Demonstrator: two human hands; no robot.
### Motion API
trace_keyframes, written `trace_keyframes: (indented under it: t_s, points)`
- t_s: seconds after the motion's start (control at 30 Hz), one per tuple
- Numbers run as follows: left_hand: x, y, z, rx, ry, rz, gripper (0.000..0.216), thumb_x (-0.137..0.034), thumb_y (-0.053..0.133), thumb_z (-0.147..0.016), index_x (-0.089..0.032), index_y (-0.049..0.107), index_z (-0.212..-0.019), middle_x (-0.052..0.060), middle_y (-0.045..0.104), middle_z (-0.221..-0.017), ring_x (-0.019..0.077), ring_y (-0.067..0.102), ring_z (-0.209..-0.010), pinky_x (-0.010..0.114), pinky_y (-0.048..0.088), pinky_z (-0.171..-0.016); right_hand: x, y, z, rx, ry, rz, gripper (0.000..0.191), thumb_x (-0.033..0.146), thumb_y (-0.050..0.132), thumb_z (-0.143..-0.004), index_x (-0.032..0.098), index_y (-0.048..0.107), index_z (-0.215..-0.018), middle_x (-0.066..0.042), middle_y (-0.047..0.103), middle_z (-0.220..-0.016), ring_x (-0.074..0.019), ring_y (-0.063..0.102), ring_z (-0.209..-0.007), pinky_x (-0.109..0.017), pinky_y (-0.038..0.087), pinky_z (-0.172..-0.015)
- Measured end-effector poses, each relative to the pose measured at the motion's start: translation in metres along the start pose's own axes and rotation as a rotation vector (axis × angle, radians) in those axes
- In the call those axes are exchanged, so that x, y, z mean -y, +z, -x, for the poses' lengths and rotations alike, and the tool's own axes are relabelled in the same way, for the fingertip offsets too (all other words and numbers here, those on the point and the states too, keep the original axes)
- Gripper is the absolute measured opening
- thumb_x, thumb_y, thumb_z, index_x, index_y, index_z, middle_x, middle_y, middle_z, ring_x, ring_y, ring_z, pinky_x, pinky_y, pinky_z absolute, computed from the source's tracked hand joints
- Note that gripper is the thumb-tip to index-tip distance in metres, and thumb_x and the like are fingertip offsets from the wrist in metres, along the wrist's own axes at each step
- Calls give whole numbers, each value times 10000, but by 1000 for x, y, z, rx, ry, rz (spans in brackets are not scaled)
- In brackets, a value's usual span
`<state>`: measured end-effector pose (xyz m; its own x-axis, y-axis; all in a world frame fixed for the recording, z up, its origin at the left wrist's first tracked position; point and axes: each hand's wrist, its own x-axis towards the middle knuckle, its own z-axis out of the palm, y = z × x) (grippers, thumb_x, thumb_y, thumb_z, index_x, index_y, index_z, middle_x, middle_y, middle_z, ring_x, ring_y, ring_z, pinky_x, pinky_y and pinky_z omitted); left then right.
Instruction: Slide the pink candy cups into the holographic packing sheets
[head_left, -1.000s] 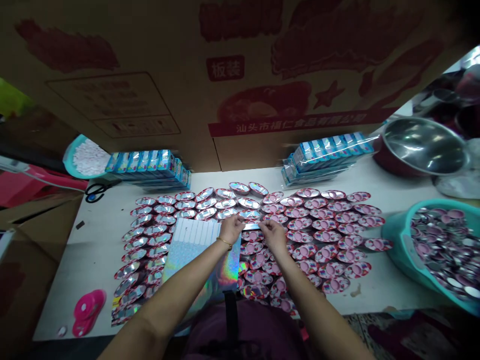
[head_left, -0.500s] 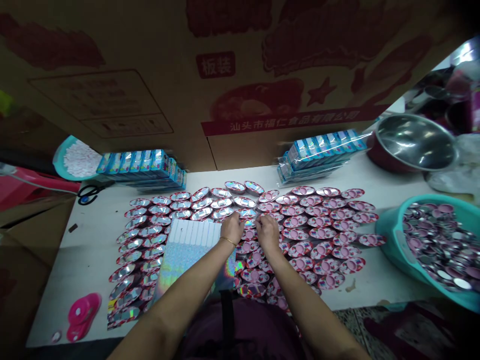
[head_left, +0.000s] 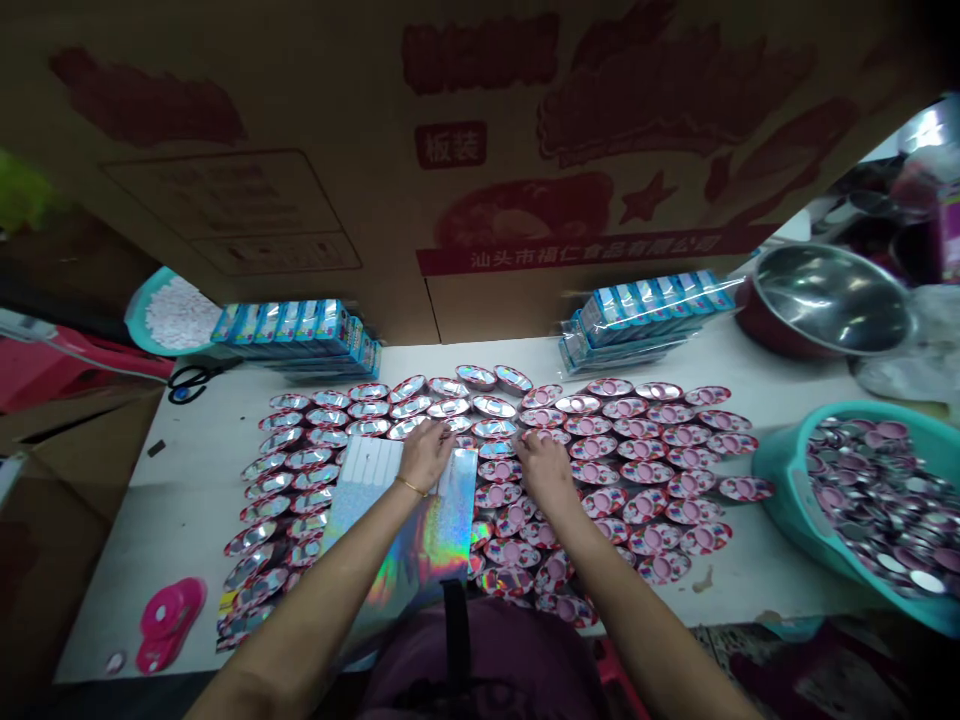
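Rows of oval red-and-silver pieces cover the middle of the table. Those on the left, such as this oval piece [head_left: 287, 440], have shiny silver tops, while ones on the right, like this oval piece [head_left: 646, 472], carry pink round inserts. A holographic sheet [head_left: 401, 545] with pale strips along its far edge lies over some of them. My left hand [head_left: 424, 458] is over the sheet's strips, fingers pinched; what they hold is hidden. My right hand [head_left: 546, 468] is closed above the ovals just right of the sheet, its fingertips by a piece, their contents unclear.
A large cardboard box [head_left: 300, 200] stands behind, with blue packets [head_left: 292, 335] at left and more wrapped packets [head_left: 645, 315] at right. A teal tub [head_left: 787, 480] holds pink-and-silver discs, near a metal bowl [head_left: 832, 300]. Scissors [head_left: 187, 383] and a pink punch-like tool [head_left: 171, 625] lie left.
My left hand has moved left, from the ovals to over the sheet's strips. My right hand has shifted slightly right. The view has moved a little.
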<state>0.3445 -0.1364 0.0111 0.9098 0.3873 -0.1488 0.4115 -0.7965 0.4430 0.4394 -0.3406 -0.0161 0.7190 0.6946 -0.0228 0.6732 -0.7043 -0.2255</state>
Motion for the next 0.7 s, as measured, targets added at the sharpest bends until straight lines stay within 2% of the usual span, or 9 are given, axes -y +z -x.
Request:
trace_keyframes:
  t_s: [0.1, 0.2, 0.27, 0.33, 0.43, 0.5, 0.63, 0.7]
  points:
    - [27, -14, 4, 72, 15, -141, 236, -282, 539, -729, -239, 580, -957, 51, 523, -992, 232, 441, -998, 368, 326, -862, -5, 1, 10, 52, -86, 107, 504, 36, 462, -713, 238, 506, -1173, -99, 565, -957, -212, 460, -811, -325, 293, -671]
    - [44, -20, 6, 144, -2, -193, 209, -268, 589, -689, -244, 587, -896, 42, 507, -1032, 238, 418, -1019, 384, 303, -864, -3, 0, 6, 54, -92, 74, 400, 83, 470, -747, 259, 570, -1091, -89, 554, -953, -211, 456, -820, -327, 287, -678]
    - [48, -20, 5, 155, -32, -185, 163, -269, 597, -687, -232, 587, -845, 36, 507, -1039, 230, 412, -1025, 376, 299, -859, 12, 0, -2, 7, -83, 0, 318, 136, 453, -793, 262, 599, -1045, -76, 545, -948, -202, 456, -834, -318, 290, -686]
    - [48, -20, 4, 149, -55, -165, 115, -282, 589, -696, -218, 586, -791, 29, 518, -1019, 221, 418, -1016, 370, 300, -851, 39, 2, -12, -29, -130, -71, 291, 185, 426, -836, 265, 585, -1066, -62, 542, -947, -192, 454, -842, -306, 299, -695]
    - [47, -23, 4, 134, -68, -125, 106, -299, 563, -723, -201, 585, -757, 28, 543, -964, 209, 444, -983, 365, 302, -841, 82, 12, -20, -12, -230, -70, 275, 208, 434, -848, 235, 556, -1093, -64, 546, -938, -196, 445, -822, -307, 317, -686]
    - [48, -25, 6, 124, -86, -103, 112, -301, 546, -739, -197, 584, -751, 30, 555, -936, 204, 457, -968, 360, 302, -836, 101, 20, -20, 4, -245, -37, 266, 179, 447, -838, 200, 548, -1084, -78, 545, -926, -204, 437, -813, -312, 329, -678]
    - [52, -27, 12, 104, -100, -64, 108, -296, 538, -749, -197, 581, -748, 22, 567, -931, 195, 473, -960, 341, 303, -829, 109, 32, -10, -12, -280, -82, 237, 173, 416, -853, 188, 549, -1050, -78, 541, -922, -197, 440, -815, -310, 356, -702]
    - [54, -27, 14, 91, -87, -43, 101, -290, 534, -753, -201, 581, -755, 18, 580, -937, 191, 475, -966, 336, 294, -843, 106, 32, -8, -67, -233, -148, 260, 216, 401, -868, 190, 532, -1091, -83, 538, -987, -199, 444, -872, -315, 362, -741]
